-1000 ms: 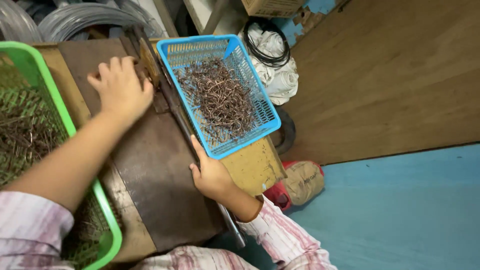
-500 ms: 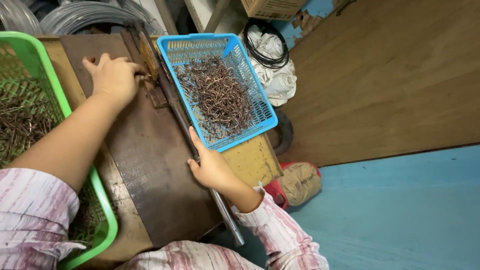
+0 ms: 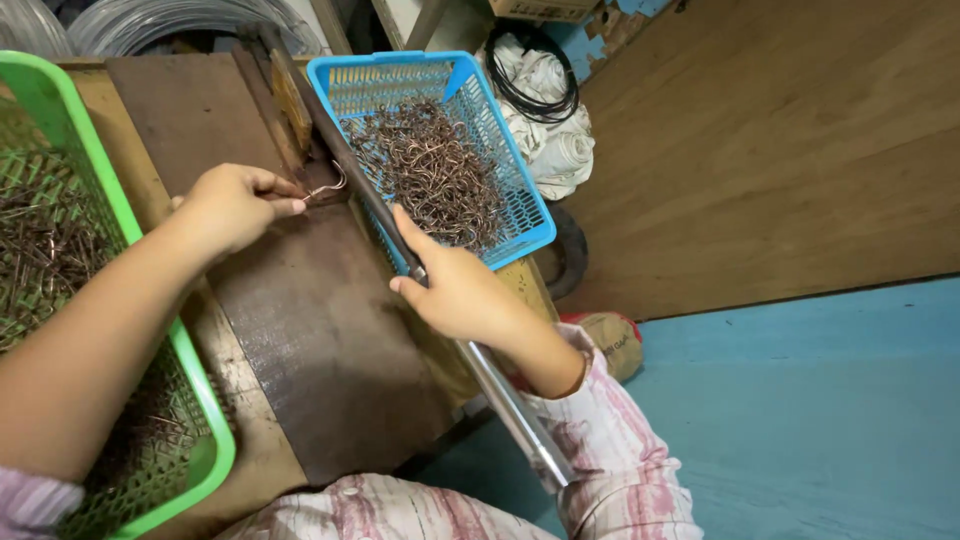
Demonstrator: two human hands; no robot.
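Left hand point(image 3: 232, 205) had moved down from the top of the dark plate point(image 3: 310, 330) since the earlier frame; its fingers were now pinched on a bent wire hook point(image 3: 328, 186), held at the lever's base. Right hand point(image 3: 462, 292) had shifted up the metal lever bar point(image 3: 500, 395), fingers wrapped around it. Blue mesh basket point(image 3: 520, 200), just right of the bar, held a tangled heap of brownish curved hooks. Green mesh basket point(image 3: 205, 420) on the left held straight brown wire pieces. Desk point(image 3: 255, 455) of worn wood; plate flat, scuffed, rectangular.
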